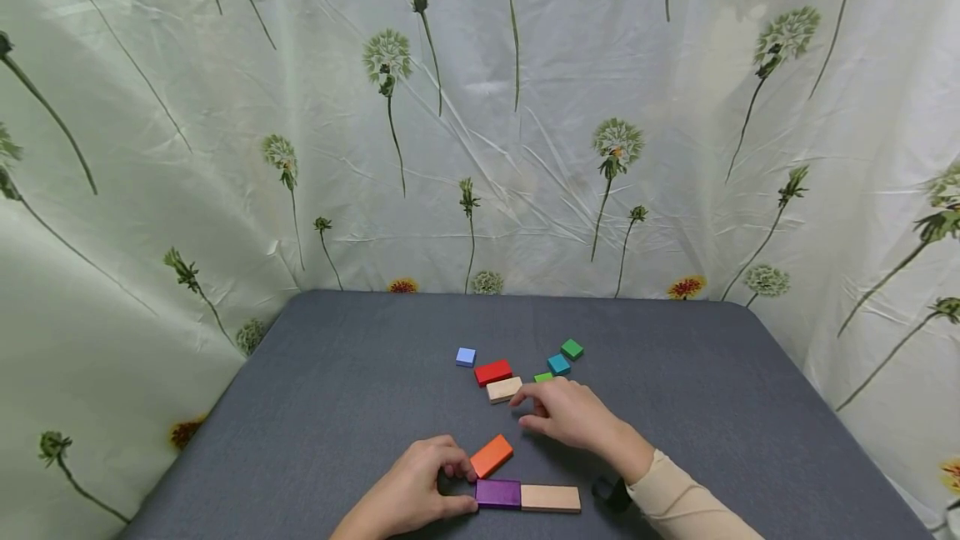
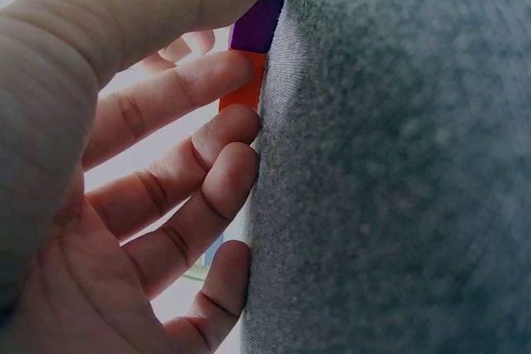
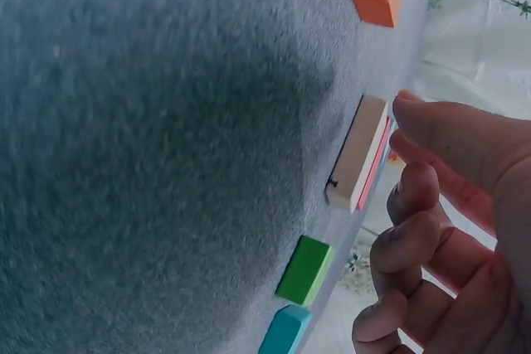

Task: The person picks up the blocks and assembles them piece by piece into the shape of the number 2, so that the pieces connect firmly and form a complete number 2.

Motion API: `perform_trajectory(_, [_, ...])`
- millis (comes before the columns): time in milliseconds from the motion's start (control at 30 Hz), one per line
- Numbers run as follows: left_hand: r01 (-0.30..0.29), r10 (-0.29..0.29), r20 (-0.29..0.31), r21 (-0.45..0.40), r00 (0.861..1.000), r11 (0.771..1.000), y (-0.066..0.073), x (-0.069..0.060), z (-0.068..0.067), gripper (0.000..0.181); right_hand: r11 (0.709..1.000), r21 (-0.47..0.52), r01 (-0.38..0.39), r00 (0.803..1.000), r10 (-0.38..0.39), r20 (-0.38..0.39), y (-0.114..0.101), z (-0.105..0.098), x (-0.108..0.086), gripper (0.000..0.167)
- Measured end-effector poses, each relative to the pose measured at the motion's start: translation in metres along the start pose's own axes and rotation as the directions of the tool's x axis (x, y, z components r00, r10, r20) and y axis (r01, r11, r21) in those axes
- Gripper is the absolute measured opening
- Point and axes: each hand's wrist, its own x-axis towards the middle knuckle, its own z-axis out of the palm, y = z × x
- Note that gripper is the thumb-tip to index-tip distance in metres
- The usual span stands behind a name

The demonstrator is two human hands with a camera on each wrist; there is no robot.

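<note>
On the dark table, my left hand (image 1: 412,486) rests beside a purple block (image 1: 498,493). Its thumb touches the purple block's left end, and the index fingertip is at the corner where an orange block (image 1: 492,456) meets it. A pale wooden block (image 1: 551,498) lies end to end with the purple one. My right hand (image 1: 566,412) hovers over the table with nothing in it, fingers bent, thumb and index apart. Nearest to it lies a second pale wooden block (image 1: 504,390), also in the right wrist view, where fingertips and wood (image 3: 358,151) look close; contact is unclear.
Behind the second wooden block is a red block (image 1: 492,372), with a small light blue block (image 1: 466,357) farther left. Light green (image 1: 543,377), teal (image 1: 558,364) and dark green (image 1: 572,348) blocks lie beyond my right hand. A flowered curtain (image 1: 525,148) hangs behind the table.
</note>
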Motion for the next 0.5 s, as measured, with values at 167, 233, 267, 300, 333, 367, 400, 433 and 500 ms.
perform_trajectory(167, [-0.006, 0.006, -0.004, -0.007, 1.0, 1.0, 0.0, -0.001, 0.0, 0.022, 1.0, -0.026, -0.018, 0.999, 0.017, -0.029, 0.002, -0.001, 0.004, 0.021])
perform_trajectory(233, [-0.009, 0.009, -0.005, -0.011, 1.0, 1.0, 0.0, -0.001, -0.001, 0.023, 0.999, -0.031, -0.024, 0.999, 0.022, -0.042, 0.003, -0.002, 0.006, 0.021])
perform_trajectory(267, [-0.01, 0.01, -0.007, -0.014, 1.0, 1.0, 0.0, -0.001, -0.001, 0.023, 0.999, -0.032, -0.026, 0.999, 0.024, -0.048, 0.004, -0.002, 0.007, 0.021])
perform_trajectory(300, [-0.01, 0.01, -0.008, -0.017, 1.0, 1.0, 0.0, -0.001, -0.001, 0.023, 0.999, -0.034, -0.027, 0.998, 0.025, -0.055, 0.004, -0.002, 0.008, 0.02])
perform_trajectory(333, [-0.011, 0.011, -0.009, -0.019, 1.0, 1.0, 0.0, -0.001, -0.001, 0.023, 0.999, -0.035, -0.03, 0.998, 0.027, -0.061, 0.004, -0.003, 0.009, 0.02])
perform_trajectory(367, [-0.012, 0.012, -0.011, -0.02, 1.0, 1.0, 0.0, -0.001, -0.001, 0.023, 0.999, -0.039, -0.032, 0.997, 0.029, -0.067, 0.005, -0.003, 0.01, 0.02])
perform_trajectory(400, [-0.014, 0.014, -0.014, -0.022, 1.0, 1.0, 0.0, -0.001, -0.001, 0.023, 0.998, -0.044, -0.034, 0.997, 0.03, -0.071, 0.005, -0.003, 0.011, 0.02])
perform_trajectory(433, [-0.018, 0.017, -0.017, -0.022, 1.0, 1.0, 0.0, -0.001, -0.001, 0.023, 0.998, -0.049, -0.035, 0.997, 0.032, -0.075, 0.006, -0.003, 0.012, 0.02])
perform_trajectory(500, [-0.023, 0.022, -0.023, -0.023, 0.999, 0.999, 0.0, -0.001, -0.001, 0.023, 0.998, -0.058, -0.039, 0.996, 0.035, -0.082, 0.007, -0.002, 0.014, 0.02])
